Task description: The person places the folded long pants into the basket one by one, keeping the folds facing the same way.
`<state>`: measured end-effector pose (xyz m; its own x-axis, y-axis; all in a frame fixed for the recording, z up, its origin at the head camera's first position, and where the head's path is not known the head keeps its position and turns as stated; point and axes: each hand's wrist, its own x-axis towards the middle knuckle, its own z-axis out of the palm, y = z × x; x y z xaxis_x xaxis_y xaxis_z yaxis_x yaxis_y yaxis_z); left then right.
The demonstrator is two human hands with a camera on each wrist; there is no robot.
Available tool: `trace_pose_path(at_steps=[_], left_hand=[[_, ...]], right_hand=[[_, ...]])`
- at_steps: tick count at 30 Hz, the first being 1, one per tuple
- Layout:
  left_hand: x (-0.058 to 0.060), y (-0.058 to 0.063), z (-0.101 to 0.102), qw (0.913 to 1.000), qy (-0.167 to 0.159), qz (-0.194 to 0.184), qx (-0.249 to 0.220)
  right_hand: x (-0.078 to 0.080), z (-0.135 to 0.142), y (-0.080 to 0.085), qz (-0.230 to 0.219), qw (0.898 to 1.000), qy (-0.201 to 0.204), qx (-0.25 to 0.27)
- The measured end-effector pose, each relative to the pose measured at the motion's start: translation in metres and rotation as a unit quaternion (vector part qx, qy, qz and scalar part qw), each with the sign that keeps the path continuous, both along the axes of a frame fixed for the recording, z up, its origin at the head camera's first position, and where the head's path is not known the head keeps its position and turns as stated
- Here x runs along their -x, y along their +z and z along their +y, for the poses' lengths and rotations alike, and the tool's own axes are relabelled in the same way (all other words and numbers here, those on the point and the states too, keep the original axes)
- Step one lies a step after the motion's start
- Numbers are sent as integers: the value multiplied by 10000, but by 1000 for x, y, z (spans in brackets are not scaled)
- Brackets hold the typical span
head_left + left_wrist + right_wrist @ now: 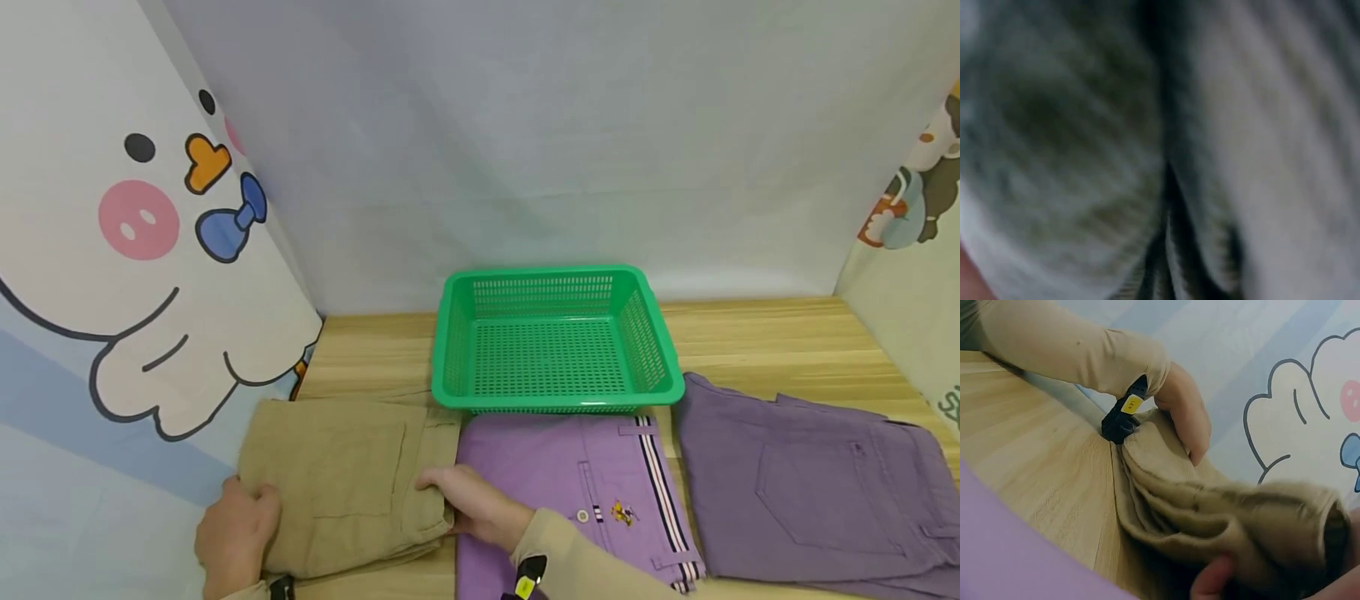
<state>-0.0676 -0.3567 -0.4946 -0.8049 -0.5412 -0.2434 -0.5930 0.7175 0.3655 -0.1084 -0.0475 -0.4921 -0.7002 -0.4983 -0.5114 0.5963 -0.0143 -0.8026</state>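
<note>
Pants of tan cloth (337, 475) sit folded at the near left of the table (367, 346), beside light purple pants (525, 467). Left hand (236, 525) grips the tan pair's left edge; right hand (480, 504) pinches its right edge, thumb on top.

Pale grey sheet (540, 150) across far side; cartoon panel (135, 292) at left (pink oval, blue bow); printed panel (900, 308) at right; light wood-grain tabletop (375, 354) between.
</note>
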Motion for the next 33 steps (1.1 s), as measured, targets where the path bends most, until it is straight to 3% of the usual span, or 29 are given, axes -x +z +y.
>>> trace_pose_path(at_steps=[9, 14, 19, 25, 33], left_hand=[[-1, 1, -2, 9999, 77, -92, 76], [-2, 1, -2, 9998, 128, 50, 135], [-2, 3, 1, 9997, 227, 92, 86], [-2, 5, 3, 9996, 239, 157, 61], [-3, 7, 2, 9993, 267, 262, -22]], right_hand=[[-3, -1, -2, 384, 9990, 179, 150], [-5, -2, -2, 1066, 9943, -1, -3], [-7, -4, 6, 1465, 9889, -117, -197], [-9, -4, 22, 1662, 9860, 23, -143], [-8, -6, 41, 2557, 9639, 606, -427]])
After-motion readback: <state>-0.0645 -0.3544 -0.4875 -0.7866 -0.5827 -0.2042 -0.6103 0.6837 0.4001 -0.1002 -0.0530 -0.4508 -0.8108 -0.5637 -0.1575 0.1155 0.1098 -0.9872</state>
